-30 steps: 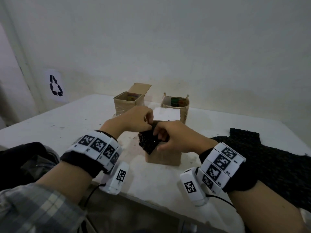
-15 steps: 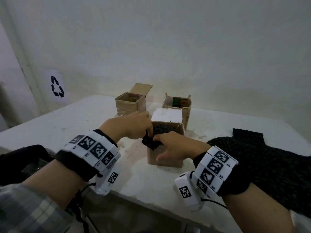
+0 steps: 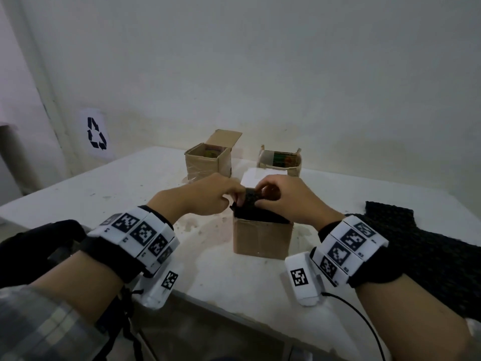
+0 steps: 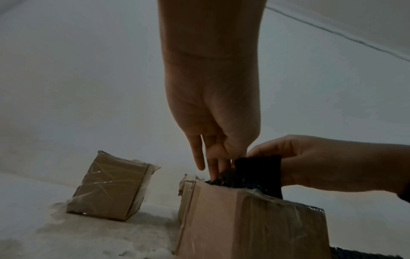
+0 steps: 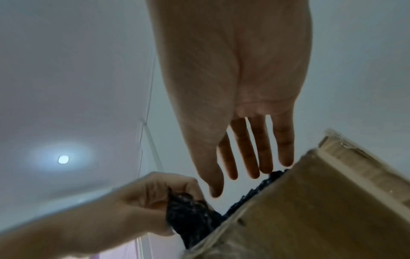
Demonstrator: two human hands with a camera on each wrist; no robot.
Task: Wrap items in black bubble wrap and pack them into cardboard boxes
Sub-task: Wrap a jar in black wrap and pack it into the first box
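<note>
A small cardboard box (image 3: 261, 238) stands near the middle of the white table (image 3: 117, 188). A bundle of black bubble wrap (image 3: 251, 204) fills its open top, with one flap sticking up. My left hand (image 3: 208, 196) pinches that flap from the left; the right wrist view shows its fingers curled round the wrap (image 5: 188, 212). My right hand (image 3: 289, 199) meets it from the right, thumb and forefinger closed on the flap (image 4: 258, 168), the other fingers reaching down to the box's rim (image 5: 310, 210). What the wrap holds is hidden.
Two more open cardboard boxes (image 3: 208, 160) (image 3: 281, 162) stand at the back of the table with coloured things inside. A large sheet of black bubble wrap (image 3: 416, 246) lies at the right. A black bag (image 3: 33, 246) sits at the left, by the table's front edge.
The black bundle went from in front of the box, held by both hands, into its open top. Both hands rose with it and now work at the upright flap.
</note>
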